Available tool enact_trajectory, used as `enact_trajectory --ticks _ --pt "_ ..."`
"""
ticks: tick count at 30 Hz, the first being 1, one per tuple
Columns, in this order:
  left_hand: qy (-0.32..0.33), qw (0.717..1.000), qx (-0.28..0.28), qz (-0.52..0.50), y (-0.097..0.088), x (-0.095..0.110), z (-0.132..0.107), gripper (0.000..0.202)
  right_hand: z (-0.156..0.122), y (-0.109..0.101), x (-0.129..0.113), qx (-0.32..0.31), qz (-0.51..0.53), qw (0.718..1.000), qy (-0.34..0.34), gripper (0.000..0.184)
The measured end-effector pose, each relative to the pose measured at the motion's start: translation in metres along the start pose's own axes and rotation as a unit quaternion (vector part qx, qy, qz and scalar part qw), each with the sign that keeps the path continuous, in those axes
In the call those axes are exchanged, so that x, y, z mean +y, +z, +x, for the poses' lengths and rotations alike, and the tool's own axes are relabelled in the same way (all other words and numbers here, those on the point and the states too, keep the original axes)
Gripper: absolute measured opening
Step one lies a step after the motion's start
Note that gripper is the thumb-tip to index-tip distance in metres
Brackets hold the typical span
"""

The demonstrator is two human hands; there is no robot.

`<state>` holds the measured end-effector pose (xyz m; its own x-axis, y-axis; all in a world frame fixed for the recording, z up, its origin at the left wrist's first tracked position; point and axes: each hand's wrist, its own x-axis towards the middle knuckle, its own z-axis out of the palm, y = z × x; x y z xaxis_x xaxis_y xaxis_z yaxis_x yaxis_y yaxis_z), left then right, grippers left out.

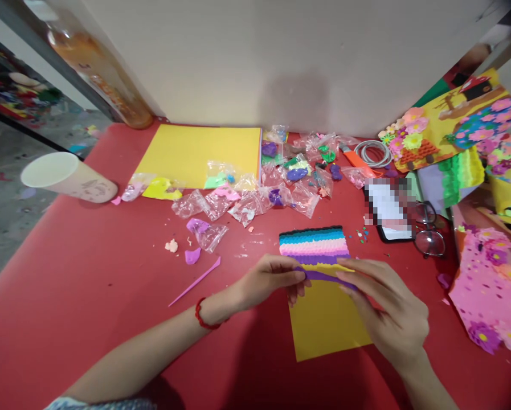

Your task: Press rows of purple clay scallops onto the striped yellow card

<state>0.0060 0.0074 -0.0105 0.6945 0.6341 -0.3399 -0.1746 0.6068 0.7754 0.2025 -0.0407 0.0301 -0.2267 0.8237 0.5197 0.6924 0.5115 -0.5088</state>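
A thin strip of purple modelling clay [324,277] stretches between my hands, above a yellow sheet [327,324]. My left hand [276,277] pinches its left end between thumb and fingers. At the other end, my right hand [385,302] grips the strip with thumb and fingertips. The upper part of the sheet carries rows of ridged clay [314,242] in black, blues, white, pinks and purple. A pink pointed modelling tool [195,281] lies on the red table left of my left hand. Near it rest a purple clay lump [192,255] and a plastic bag with purple clay [206,232].
Bags of coloured clay [276,193] spread along the back, beside a yellow pad [204,149]. A paper cup [69,177] and a bottle [97,68] stand left. To the right lie a phone [391,213], glasses [429,242], an orange cutter [358,159], a coiled cable [372,154] and decorated clay crafts [494,285].
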Motion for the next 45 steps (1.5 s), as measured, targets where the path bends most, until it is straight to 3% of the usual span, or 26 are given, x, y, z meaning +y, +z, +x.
enact_trajectory --ticks 5,10,14,19,23,25,28,30,35,40,45 --pt "0.039 0.999 0.006 0.009 0.013 -0.006 -0.001 0.036 -0.004 0.017 -0.001 -0.045 0.043 0.998 -0.012 0.035" --pt "0.046 0.998 -0.041 -0.003 0.018 -0.01 -0.008 0.036 -0.015 0.036 -0.004 -0.042 0.075 0.996 -0.017 0.051" --pt "0.019 0.997 -0.041 0.066 0.01 -0.009 -0.012 0.033 -0.015 0.032 -0.012 -0.002 0.103 0.994 0.023 0.043" --pt "0.05 0.994 0.043 0.084 0.003 -0.007 -0.012 0.031 -0.012 0.019 -0.017 0.061 0.074 0.993 0.073 0.042" --pt "0.091 0.985 0.124 0.077 0.005 -0.009 -0.008 0.027 -0.01 0.021 -0.019 0.029 0.088 0.995 0.031 0.04" --pt "0.089 0.988 0.112 0.049 0.01 -0.01 -0.008 0.028 -0.009 0.026 -0.018 0.014 0.081 0.996 0.022 0.035" --pt "0.077 0.996 0.028 0.027 0.016 -0.011 -0.012 0.031 -0.01 0.034 -0.013 -0.004 0.047 0.999 0.027 0.031" --pt "0.069 0.997 0.004 0.027 0.017 -0.013 -0.013 0.031 -0.012 0.037 -0.008 -0.028 0.021 0.999 0.012 0.029" --pt "0.011 0.999 0.033 0.027 0.007 -0.016 -0.014 0.035 -0.014 0.034 -0.004 -0.049 -0.007 0.999 -0.014 0.019" --pt "0.061 0.991 0.095 0.069 -0.004 -0.007 -0.015 0.031 -0.007 0.021 -0.011 0.015 0.027 0.999 0.012 0.021" --pt "0.085 0.99 0.099 0.061 0.0 -0.009 -0.014 0.03 -0.007 0.022 -0.012 -0.038 0.038 0.999 0.001 0.023"
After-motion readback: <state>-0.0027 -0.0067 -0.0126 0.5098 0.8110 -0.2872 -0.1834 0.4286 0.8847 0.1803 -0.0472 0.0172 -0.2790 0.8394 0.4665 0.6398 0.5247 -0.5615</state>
